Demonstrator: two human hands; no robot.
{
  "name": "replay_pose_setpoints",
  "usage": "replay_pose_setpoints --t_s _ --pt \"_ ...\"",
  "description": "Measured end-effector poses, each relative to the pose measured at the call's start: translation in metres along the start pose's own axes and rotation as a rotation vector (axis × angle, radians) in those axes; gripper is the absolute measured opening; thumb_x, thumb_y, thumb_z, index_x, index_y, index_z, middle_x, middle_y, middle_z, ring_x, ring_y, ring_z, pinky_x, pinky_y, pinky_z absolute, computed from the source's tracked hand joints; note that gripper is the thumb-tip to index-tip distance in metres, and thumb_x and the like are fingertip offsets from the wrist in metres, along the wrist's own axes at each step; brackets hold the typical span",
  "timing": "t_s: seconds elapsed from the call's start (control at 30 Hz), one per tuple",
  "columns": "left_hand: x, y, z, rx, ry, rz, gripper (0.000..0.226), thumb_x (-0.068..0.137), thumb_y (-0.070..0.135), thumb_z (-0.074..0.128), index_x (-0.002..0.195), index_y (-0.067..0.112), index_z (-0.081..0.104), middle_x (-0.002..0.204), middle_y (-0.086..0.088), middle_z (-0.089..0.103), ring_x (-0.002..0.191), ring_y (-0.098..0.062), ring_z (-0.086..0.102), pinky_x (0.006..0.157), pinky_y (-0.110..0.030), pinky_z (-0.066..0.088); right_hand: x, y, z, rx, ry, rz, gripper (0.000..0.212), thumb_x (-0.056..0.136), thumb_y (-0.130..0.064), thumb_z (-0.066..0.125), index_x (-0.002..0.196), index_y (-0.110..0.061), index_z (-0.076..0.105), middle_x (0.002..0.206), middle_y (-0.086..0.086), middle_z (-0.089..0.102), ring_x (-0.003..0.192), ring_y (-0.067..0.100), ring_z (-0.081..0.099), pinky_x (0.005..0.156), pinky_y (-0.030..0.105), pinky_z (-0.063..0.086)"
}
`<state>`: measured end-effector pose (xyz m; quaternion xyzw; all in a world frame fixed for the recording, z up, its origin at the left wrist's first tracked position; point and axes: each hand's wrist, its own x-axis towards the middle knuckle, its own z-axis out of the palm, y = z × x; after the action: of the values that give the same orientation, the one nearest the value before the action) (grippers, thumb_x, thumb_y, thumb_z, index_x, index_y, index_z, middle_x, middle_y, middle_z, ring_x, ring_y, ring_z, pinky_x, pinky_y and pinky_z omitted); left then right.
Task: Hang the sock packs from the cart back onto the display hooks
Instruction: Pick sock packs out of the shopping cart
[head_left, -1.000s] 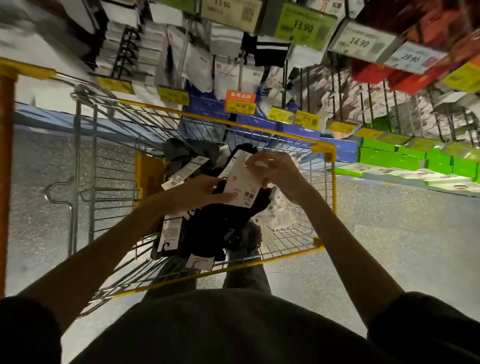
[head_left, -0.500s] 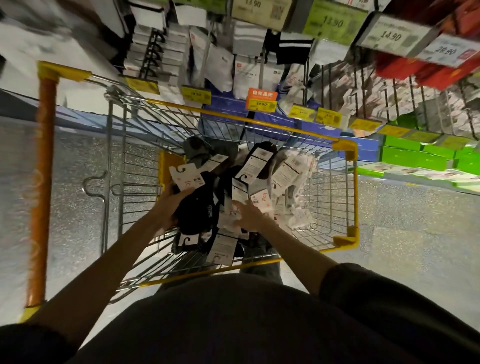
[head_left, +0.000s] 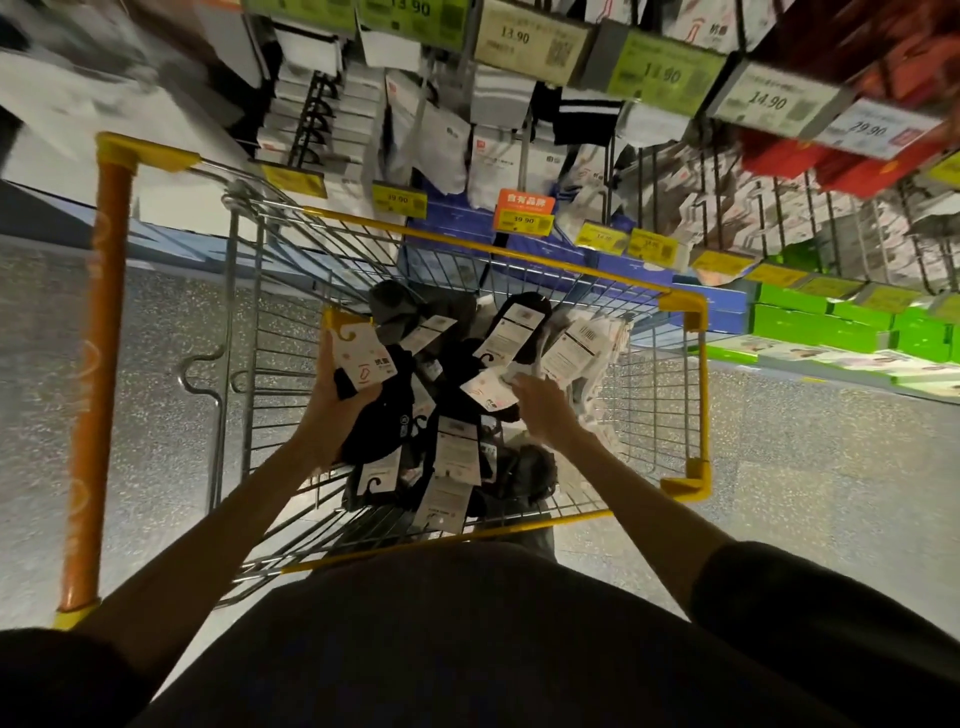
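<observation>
A wire cart with yellow rims (head_left: 685, 306) stands in front of me, holding several black and white sock packs (head_left: 457, 452) with white card labels. My left hand (head_left: 332, 410) grips a black sock pack (head_left: 363, 364) with a white hook card, held at the cart's left side above the pile. My right hand (head_left: 540, 410) reaches into the pile and pinches the white card of another sock pack (head_left: 488, 389). Display hooks (head_left: 779, 208) with hanging sock packs fill the shelving beyond the cart.
The cart's orange handle (head_left: 98, 374) runs down the left. Yellow and green price tags (head_left: 524, 221) line the hook rails. Green boxes (head_left: 831, 322) and blue boxes (head_left: 550, 254) sit on low shelves at right. Speckled floor (head_left: 805, 478) surrounds the cart.
Both hands dropped from holding one pack together into the cart. The left hand now lifts a black pack at the left; the right hand moved right onto another pack's card.
</observation>
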<state>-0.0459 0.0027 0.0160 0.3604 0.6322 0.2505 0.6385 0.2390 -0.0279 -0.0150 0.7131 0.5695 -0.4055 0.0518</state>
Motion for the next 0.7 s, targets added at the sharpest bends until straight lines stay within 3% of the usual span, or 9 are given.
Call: replay_pose_setpoints --t_s 0.1,0.17,0.2,0.3,0.37,0.57,0.7 --pt "0.000 0.002 -0.006 0.067 0.035 0.036 0.081 0.094 -0.010 0.057 0.156 0.031 0.024 0.143 0.000 0.044 0.132 -0.018 0.043 0.100 -0.036 0.048 -0.016 0.003 -0.029 0.183 0.152 -0.020 0.028 0.105 -0.016 0.042 0.106 -0.002 0.066 0.091 0.015 0.068 0.076 0.028 0.062 0.070 0.042 0.052" --pt "-0.001 0.005 -0.006 0.122 0.057 0.061 0.066 0.096 -0.004 0.056 0.151 0.027 0.038 0.148 -0.007 0.044 0.133 -0.023 0.045 0.103 -0.041 0.048 -0.029 0.005 -0.048 0.231 0.219 -0.053 0.028 0.105 -0.020 0.044 0.096 -0.002 0.064 0.079 0.005 0.062 0.059 0.013 0.054 0.057 0.023 0.046" --pt "0.000 0.009 -0.004 0.190 0.069 0.087 0.056 0.098 0.001 0.057 0.147 0.024 0.046 0.148 -0.009 0.047 0.132 -0.026 0.048 0.104 -0.043 0.048 -0.036 0.004 -0.059 0.244 0.244 -0.072 0.027 0.104 -0.020 0.045 0.097 -0.001 0.064 0.078 0.000 0.060 0.056 0.005 0.052 0.051 0.012 0.040" --pt "0.001 0.027 0.004 0.399 0.091 0.174 0.028 0.100 0.011 0.057 0.124 0.018 0.068 0.143 -0.011 0.054 0.129 -0.032 0.051 0.103 -0.046 0.050 -0.057 -0.003 -0.090 0.265 0.268 -0.136 0.024 0.104 -0.021 0.045 0.101 -0.005 0.062 0.069 -0.013 0.054 0.051 -0.002 0.052 0.047 0.009 0.037" --pt "-0.002 0.042 0.012 0.464 0.048 0.255 0.025 0.100 0.005 0.055 0.113 0.014 0.074 0.144 -0.011 0.054 0.132 -0.032 0.049 0.098 -0.038 0.050 -0.071 -0.010 -0.107 0.243 0.273 -0.197 0.022 0.105 -0.024 0.043 0.105 -0.009 0.061 0.068 -0.018 0.051 0.056 -0.007 0.054 0.047 0.008 0.037" --pt "-0.010 0.079 0.038 0.485 -0.037 0.318 0.027 0.097 -0.002 0.056 0.115 0.009 0.073 0.148 -0.013 0.049 0.138 -0.033 0.044 0.100 -0.025 0.043 -0.082 -0.031 -0.132 0.231 0.271 -0.241 0.029 0.106 -0.024 0.038 0.105 -0.005 0.059 0.088 0.003 0.064 0.064 0.002 0.052 0.049 0.013 0.039" --pt "-0.014 0.094 0.049 0.497 -0.093 0.350 0.028 0.099 0.001 0.055 0.120 0.011 0.071 0.149 -0.010 0.047 0.136 -0.027 0.045 0.105 -0.029 0.044 -0.083 -0.041 -0.139 0.267 0.343 -0.317 0.031 0.104 -0.026 0.038 0.103 -0.003 0.060 0.089 0.008 0.067 0.070 0.020 0.060 0.055 0.016 0.042"
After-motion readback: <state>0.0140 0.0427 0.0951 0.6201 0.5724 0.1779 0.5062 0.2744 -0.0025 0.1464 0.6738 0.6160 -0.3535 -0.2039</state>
